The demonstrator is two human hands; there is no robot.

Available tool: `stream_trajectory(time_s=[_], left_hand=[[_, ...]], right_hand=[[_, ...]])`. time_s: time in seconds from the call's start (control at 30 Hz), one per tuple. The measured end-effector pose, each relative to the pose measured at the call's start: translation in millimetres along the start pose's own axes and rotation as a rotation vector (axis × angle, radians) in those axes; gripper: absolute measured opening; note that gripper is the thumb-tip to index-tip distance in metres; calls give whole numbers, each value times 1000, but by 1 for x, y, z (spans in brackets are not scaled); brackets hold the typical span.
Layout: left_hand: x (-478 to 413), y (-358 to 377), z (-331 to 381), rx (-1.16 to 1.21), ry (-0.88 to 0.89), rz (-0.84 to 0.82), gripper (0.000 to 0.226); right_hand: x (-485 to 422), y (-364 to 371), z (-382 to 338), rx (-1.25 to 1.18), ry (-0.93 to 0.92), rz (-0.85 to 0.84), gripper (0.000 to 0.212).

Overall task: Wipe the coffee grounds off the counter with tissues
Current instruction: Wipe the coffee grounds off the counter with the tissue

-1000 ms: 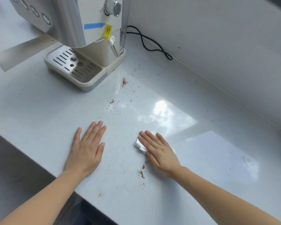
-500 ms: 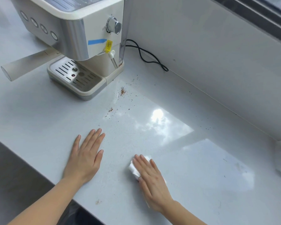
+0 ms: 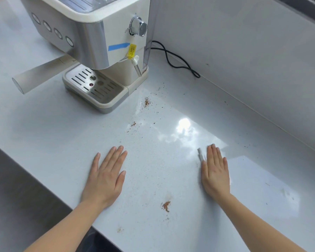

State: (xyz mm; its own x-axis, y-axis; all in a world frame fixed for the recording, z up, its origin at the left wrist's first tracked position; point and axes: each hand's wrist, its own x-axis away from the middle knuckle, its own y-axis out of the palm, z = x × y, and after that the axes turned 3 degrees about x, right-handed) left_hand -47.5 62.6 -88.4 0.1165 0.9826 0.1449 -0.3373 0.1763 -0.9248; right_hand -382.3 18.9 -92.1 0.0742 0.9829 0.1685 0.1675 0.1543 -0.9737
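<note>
One counter (image 3: 44, 124); one left hand (image 3: 105, 179) and one right hand (image 3: 215, 173), two in all; one tissue (image 3: 201, 155); four brown clumps of grounds (image 3: 165, 206), with loose specks too many to count; one coffee machine (image 3: 98, 33); on it one knob (image 3: 139, 27), four round buttons (image 3: 57, 32), one drip tray (image 3: 96, 88), one blue tape (image 3: 118, 46), one yellow tag (image 3: 131, 51); one black cord (image 3: 175, 59).

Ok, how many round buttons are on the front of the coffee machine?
4 round buttons, in one row across the coffee machine's silver front panel: farthest, second, third, nearest. None appears hidden.
</note>
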Motion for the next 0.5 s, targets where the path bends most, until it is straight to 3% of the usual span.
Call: stream_trajectory(time_s=[0.2, 0.5], left_hand=[[1, 1, -1, -28, 0, -8, 58], [0, 1, -2, -45, 16, -7, 57]], right_hand=[[-83, -6, -31, -12, 73, 18, 55], [-193, -10, -122, -14, -151, -49, 55]])
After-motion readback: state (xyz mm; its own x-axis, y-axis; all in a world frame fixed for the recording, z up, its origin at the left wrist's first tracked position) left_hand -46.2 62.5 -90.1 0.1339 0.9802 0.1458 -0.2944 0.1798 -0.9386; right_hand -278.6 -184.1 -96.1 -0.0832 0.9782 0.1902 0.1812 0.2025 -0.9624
